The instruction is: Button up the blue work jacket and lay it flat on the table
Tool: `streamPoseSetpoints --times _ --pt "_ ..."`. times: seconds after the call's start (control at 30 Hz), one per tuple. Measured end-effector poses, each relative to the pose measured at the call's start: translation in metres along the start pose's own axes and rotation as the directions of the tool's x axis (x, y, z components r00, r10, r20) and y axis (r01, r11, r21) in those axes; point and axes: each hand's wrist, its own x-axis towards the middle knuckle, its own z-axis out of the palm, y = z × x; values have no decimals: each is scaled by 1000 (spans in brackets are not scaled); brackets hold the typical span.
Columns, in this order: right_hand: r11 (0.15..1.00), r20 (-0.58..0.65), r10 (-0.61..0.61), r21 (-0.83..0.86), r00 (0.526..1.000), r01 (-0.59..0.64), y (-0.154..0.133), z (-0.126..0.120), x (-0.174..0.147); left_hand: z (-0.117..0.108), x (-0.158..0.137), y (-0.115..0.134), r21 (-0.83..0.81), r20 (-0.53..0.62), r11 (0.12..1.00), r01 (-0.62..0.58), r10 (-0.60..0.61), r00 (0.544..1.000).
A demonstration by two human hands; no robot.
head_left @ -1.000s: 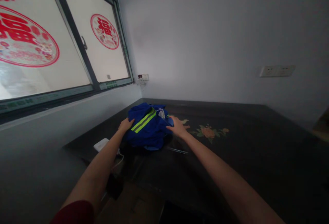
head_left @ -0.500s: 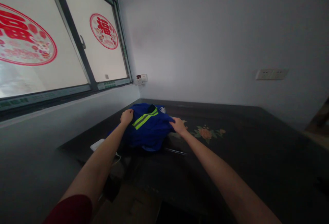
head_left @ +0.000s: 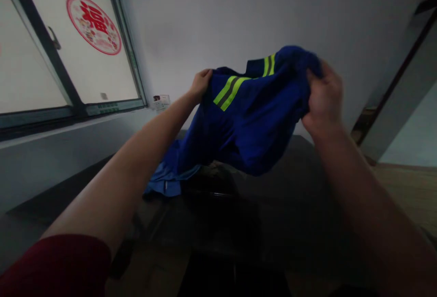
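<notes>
A blue work jacket (head_left: 252, 124) with yellow-green and grey reflective stripes hangs in the air between my two hands, above the dark table. My left hand (head_left: 202, 83) pinches its upper left part, beside a stripe. Wrapped round a bunched part at the upper right is my right hand (head_left: 323, 99), slightly blurred. The lower left of the jacket trails down to the table, where a lighter blue part of the cloth (head_left: 167, 181) lies. Folds hide much of the garment's shape.
The dark glossy table (head_left: 211, 215) stands against a pale wall (head_left: 205, 19). To the left is a window (head_left: 68, 74) with a round red sticker (head_left: 94, 24). A wall socket (head_left: 162, 101) sits near the corner. Wooden flooring (head_left: 406, 192) shows at the right.
Both hands have lifted the jacket off the table, up and to the right. My right hand has moved farther out, stretching the cloth. The view has turned rightward.
</notes>
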Motion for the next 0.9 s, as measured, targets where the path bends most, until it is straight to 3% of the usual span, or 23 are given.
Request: streamPoseSetpoints --times 0.07,0.13,0.17,0.2,0.27,0.33,0.37,0.43,0.5,0.53,0.6,0.67,0.7,0.77,0.83,0.9 --pt "991 38 -131 -1 991 131 -53 -8 -9 16 17 52 -39 70 999 -18 21 997" --pt "976 218 -174 -88 960 197 -94 -4 -36 23 29 102 -89 115 988 -123 133 984" --pt "961 351 -163 -154 922 229 -107 0 -54 22 33 123 -119 157 976 -180 197 968" --pt "942 503 -143 -195 852 273 -114 6 -73 19 35 142 -134 188 965 -226 248 950" --pt "891 780 -128 -180 612 416 -116 19 -110 9 36 167 -109 213 947 -303 320 923" --pt "832 893 -127 -142 432 537 -107 30 -137 -5 33 176 -21 190 930 -366 363 912" --pt "800 918 -139 -118 373 588 -102 34 -146 -12 31 176 35 186 922 -386 373 909" --pt "748 929 -200 -61 312 661 -97 35 -152 -26 27 169 119 186 908 -402 377 907" --pt "732 910 -273 -15 313 681 -100 28 -142 -39 22 158 174 213 901 -397 359 909" --pt "743 889 -302 -6 344 669 -103 22 -131 -45 19 152 193 226 899 -393 349 909" --pt "801 823 -316 -36 473 598 -104 8 -101 -54 13 142 220 234 896 -387 337 912" --pt "873 710 -233 -149 665 465 -93 -3 -64 -60 7 138 219 231 902 -373 324 918" --pt "896 655 -169 -209 736 391 -81 -5 -45 -61 4 139 208 234 909 -361 312 921" --pt "915 556 -55 -305 829 265 -49 -2 -12 -59 -4 144 164 246 928 -333 289 925" --pt "921 527 54 -355 848 162 -11 10 8 -54 -12 154 99 270 944 -314 278 922" --pt "944 617 92 -304 781 129 23 25 11 -47 -21 165 36 297 951 -308 284 912"
